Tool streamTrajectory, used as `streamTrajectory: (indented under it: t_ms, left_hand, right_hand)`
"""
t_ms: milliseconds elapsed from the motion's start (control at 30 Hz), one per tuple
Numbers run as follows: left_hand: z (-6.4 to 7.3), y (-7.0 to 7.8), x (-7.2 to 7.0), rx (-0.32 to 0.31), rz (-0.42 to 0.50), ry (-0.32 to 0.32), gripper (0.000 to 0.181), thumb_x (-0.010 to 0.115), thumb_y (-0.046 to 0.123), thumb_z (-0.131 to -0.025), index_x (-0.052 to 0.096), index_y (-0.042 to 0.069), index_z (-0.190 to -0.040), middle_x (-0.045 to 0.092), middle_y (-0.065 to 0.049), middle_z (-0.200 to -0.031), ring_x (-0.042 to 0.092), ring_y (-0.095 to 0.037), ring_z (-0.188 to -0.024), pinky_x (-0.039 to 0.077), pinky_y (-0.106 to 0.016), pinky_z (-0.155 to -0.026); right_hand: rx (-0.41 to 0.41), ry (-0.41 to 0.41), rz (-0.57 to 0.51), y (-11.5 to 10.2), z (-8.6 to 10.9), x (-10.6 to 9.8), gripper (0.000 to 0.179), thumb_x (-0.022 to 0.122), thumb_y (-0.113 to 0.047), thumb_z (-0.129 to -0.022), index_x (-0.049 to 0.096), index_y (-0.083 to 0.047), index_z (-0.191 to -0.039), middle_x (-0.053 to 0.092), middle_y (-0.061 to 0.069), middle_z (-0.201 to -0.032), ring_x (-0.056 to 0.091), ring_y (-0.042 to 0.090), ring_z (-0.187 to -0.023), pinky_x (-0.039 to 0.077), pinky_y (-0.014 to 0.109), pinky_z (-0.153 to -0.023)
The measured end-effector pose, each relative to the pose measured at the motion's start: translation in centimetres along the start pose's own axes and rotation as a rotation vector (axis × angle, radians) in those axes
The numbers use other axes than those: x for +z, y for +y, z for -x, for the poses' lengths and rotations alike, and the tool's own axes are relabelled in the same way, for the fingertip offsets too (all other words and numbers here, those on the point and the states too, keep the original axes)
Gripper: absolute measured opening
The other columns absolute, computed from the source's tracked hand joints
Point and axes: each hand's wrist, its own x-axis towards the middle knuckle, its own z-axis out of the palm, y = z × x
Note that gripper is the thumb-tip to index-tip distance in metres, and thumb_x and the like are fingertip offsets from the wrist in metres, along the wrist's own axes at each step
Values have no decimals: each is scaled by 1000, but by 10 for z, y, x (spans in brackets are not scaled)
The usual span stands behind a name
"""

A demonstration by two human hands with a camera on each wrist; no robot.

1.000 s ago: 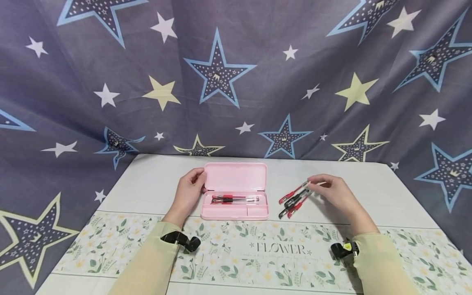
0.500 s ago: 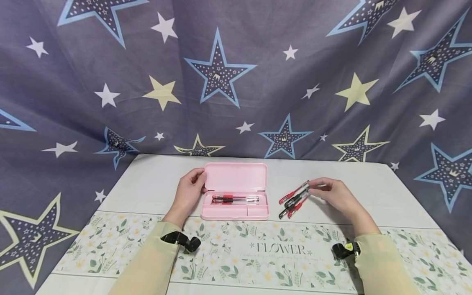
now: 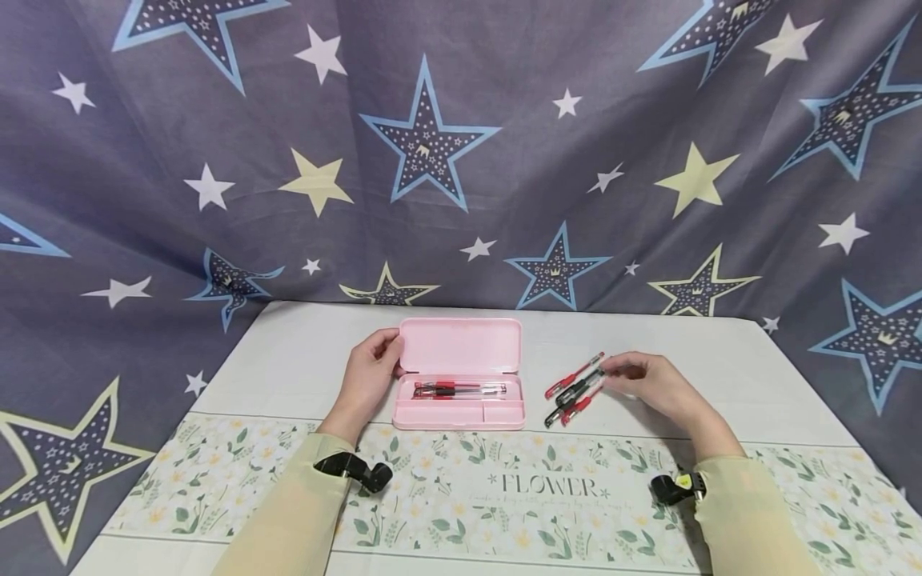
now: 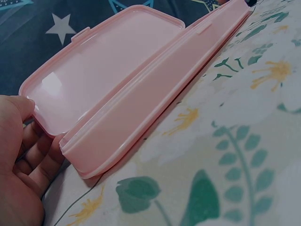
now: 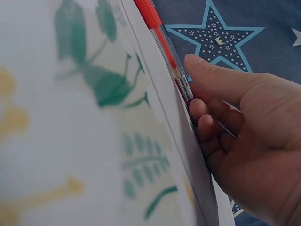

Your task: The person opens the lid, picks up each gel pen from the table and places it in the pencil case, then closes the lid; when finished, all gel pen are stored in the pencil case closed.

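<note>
A pink pencil case [image 3: 461, 346] lies with its lid raised. Several red and black pens [image 3: 448, 390] rest in its long compartment. My left hand [image 3: 369, 374] grips the lid's left edge, thumb on the inner face and fingers behind, as the left wrist view shows. To the right, loose red and black pens [image 3: 571, 392] lie slanted in a small cluster on the table. The right hand [image 3: 654, 386] is at their far ends, thumb and fingers spread around the clear end of a red pen [image 5: 165, 44] in the right wrist view; its thumb stands apart from the barrel.
The case and pens are on a white table cover [image 3: 720, 360] with a floral band [image 3: 547, 520] along its nearer part. A grey curtain with stars [image 3: 461, 232] hangs right behind the table's back edge. Each wrist wears a black camera [image 3: 370, 478].
My right hand has shifted slightly nearer across the pen ends, uncovering the end of the upper red pen. The loose pens, the case and my left hand stay put.
</note>
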Motion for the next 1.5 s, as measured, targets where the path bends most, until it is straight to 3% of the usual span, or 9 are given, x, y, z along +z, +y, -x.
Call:
streamTrajectory:
  t_ms: [367,700,933,1167,1500]
  left_hand:
    - [1,-1,0,12,19,2,27,63,20,-115,74,5,-134,68,-18,-108,64,-19,-77,58,-22,-67]
    - [0,-2,0,18,21,0,27,62,19,-115,74,5,-135,67,-17,-107,64,-17,-77,59,-22,-68]
    - [1,0,-1,5,7,3,25,62,19,-115,74,7,-134,67,-14,-106,65,-19,-77,59,-23,-68]
    - [1,0,-1,19,6,0,26,62,18,-115,74,6,-134,68,-15,-107,65,-18,-77,59,-22,-68]
    - [-1,-2,0,25,37,-1,27,62,19,-115,74,3,-135,68,-20,-109,64,-17,-77,59,-22,-69]
  right_hand:
    - [11,-25,51,2,5,-6,39,88,-28,-98,78,-9,-131,73,12,-133,64,24,-114,53,25,-90]
    - [28,-32,77,6,4,-9,34,89,-24,-97,80,-9,-126,72,10,-121,61,24,-104,53,31,-85]
    - [13,-47,97,7,5,-10,30,88,-24,-98,81,-10,-123,71,10,-124,63,23,-107,54,36,-92]
    - [-49,-67,99,7,6,-11,18,89,-20,-97,83,-12,-112,71,7,-115,61,22,-100,53,27,-83]
    - [-73,-116,89,7,8,-12,8,86,-20,-99,83,-16,-104,67,6,-112,56,22,-94,49,28,-78]
